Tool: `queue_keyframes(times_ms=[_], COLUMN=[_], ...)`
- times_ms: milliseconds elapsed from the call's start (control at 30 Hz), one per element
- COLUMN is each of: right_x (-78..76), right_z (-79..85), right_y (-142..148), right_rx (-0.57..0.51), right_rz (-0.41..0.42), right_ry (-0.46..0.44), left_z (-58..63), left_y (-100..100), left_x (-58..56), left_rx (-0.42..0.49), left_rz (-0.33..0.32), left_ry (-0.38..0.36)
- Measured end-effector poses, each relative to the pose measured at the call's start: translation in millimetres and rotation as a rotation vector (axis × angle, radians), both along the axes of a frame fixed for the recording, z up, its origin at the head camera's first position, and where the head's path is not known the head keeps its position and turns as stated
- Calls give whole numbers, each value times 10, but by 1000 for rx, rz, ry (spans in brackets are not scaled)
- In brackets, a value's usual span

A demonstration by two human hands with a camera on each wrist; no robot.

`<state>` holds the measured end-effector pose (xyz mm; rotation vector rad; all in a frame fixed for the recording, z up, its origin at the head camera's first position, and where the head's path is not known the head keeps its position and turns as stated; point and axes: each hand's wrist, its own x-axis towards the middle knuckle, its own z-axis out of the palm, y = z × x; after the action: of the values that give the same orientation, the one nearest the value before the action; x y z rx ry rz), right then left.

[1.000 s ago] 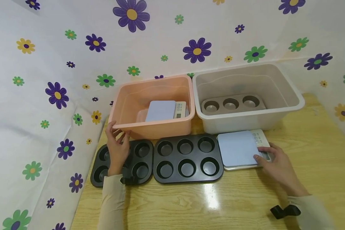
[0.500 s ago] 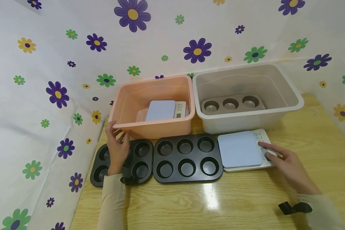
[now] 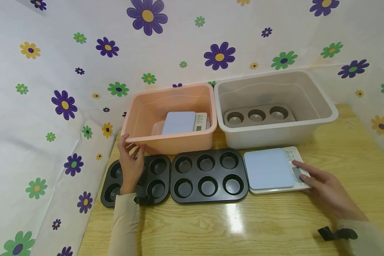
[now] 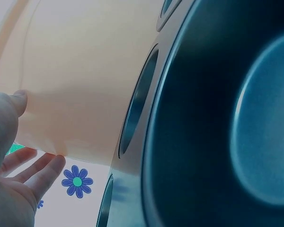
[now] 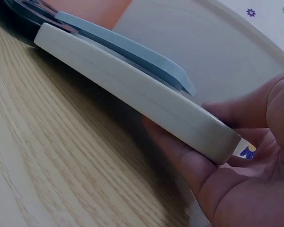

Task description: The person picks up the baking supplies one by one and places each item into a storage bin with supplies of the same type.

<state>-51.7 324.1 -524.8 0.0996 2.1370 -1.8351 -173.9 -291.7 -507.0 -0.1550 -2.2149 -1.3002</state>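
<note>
Cream casing and a pale-blue platform mark the digital kitchen scale [image 3: 268, 170], lying at 3 o'clock from the six-cup black muffin pan [image 3: 194, 175], close beside it so the row stays compact, I judge. The right hand [image 3: 326, 186] pinches the scale's 3 o'clock end, by the display [image 3: 297, 172], digits above and beneath the casing; that slim end probably gives purchase without leaning on the platform, and a dark gap beneath suggests that it is tipped up slightly. At about 10 o'clock from the pan, the left hand [image 3: 131, 163] grips the near corner of the peach plastic tub [image 3: 179, 143], thumb on the outer wall, fingers round the side, likely for steadiness. Its wrist crosses the other black muffin pan [image 3: 158, 178], at 9 o'clock. Both tubs stand behind the row, perhaps to leave the front of the wood-grain table [image 3: 192, 227] for handling: the peach one at 11 o'clock with a second kitchen scale [image 3: 180, 122] inside, the off-white tub [image 3: 275, 136] at 1 o'clock with a brown muffin pan [image 3: 245, 117] partly hidden by its near wall
</note>
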Motion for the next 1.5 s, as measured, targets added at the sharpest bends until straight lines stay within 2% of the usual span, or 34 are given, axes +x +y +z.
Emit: queue_keyframes(times_ms=[133,233,533,967,1200,1500], right_x=[33,47,56,115,131,160], right_z=[11,51,209,306,410,555], right_y=[30,49,22,-11,-30,-72], right_rx=[-220,-313,-327,-393,-442,-490], right_rz=[-35,-37,-18,-37,46,90], right_ry=[4,34,80,115,200,215], left_z=[-5,-9,-3,-9,-9,11], left_y=[-4,-8,12,14,7,34], left_x=[-4,-3,-3,-6,-4,-2], left_rx=[7,14,12,6,2,8], left_rz=[3,5,10,14,13,25], left_ry=[-2,-6,-8,-7,-4,-18])
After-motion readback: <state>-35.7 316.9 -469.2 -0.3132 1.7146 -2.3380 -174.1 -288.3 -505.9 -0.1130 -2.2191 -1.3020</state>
